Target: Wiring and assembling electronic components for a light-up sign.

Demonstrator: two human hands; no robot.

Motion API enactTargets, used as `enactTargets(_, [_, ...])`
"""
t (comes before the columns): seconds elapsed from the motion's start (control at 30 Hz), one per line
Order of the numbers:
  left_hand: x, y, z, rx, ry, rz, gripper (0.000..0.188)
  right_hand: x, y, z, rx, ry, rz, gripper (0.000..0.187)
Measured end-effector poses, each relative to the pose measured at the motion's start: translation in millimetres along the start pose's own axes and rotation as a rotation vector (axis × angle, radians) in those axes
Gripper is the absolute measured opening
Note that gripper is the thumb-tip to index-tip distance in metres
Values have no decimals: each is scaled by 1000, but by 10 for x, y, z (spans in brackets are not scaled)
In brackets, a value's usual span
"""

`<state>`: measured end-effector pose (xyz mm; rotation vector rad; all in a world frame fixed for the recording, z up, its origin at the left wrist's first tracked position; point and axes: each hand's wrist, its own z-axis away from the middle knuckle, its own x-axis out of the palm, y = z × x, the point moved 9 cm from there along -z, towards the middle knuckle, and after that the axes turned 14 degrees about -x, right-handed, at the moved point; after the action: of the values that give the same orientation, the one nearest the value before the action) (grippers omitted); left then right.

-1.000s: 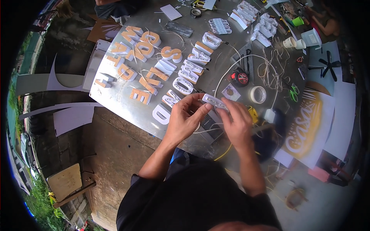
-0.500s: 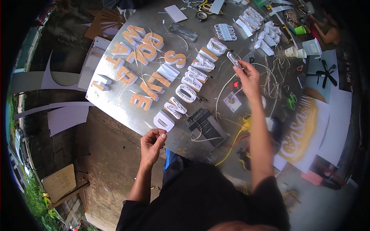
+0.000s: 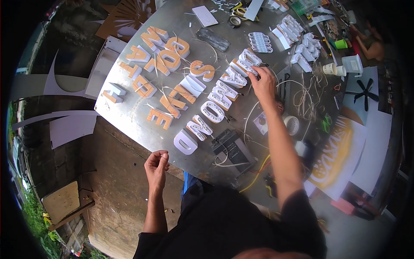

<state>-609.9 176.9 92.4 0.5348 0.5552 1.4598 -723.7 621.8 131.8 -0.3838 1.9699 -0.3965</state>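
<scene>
The white letter-shaped pieces (image 3: pixel 212 111) stand in a slanting row on the metal surface (image 3: pixel 129 99), running from near its close edge toward its far side. Small light-coloured units line the faces of most of them; the nearest piece shows a plain face.

My right hand (image 3: pixel 264 82) is at the far end of this row, fingertips beside the last pieces. The thumb and forefinger point down toward them. The hand covers the contact area, so I cannot tell whether the fingers grip a piece. My left hand (image 3: pixel 155 168) is raised near the close edge of the surface, apart from the row. Its thumb and forefinger are drawn narrowly together; I cannot tell whether a small item is between them.

Left of the row are tan-faced letter pieces (image 3: pixel 169 61) with white sides and thin wires. Right of the row's near end is a dark box-shaped unit (image 3: pixel 233 152) with a pale cord across it. A yellow cable (image 3: pixel 258 173) runs beside it.

A pale tape roll (image 3: pixel 292 125) lies beside my right forearm, next to tangled white wire (image 3: pixel 305 97). Green-handled scissors (image 3: pixel 326 124) lie farther right. Beyond the row are a bundle of white strips (image 3: pixel 260 42) and a black tape roll (image 3: pixel 235 21). A printed yellow-and-white panel (image 3: pixel 338 151) is at the right. Another person (image 3: pixel 374 49) is at upper right.
</scene>
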Motion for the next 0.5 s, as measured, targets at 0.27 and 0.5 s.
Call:
enactTargets(0.27, [41, -91, -45, -32, -11, 21, 21, 164, 52, -58, 54, -17, 81, 28])
enactTargets(0.5, [36, -80, -73, -37, -3, 23, 20, 268, 136, -29, 59, -34, 77, 29])
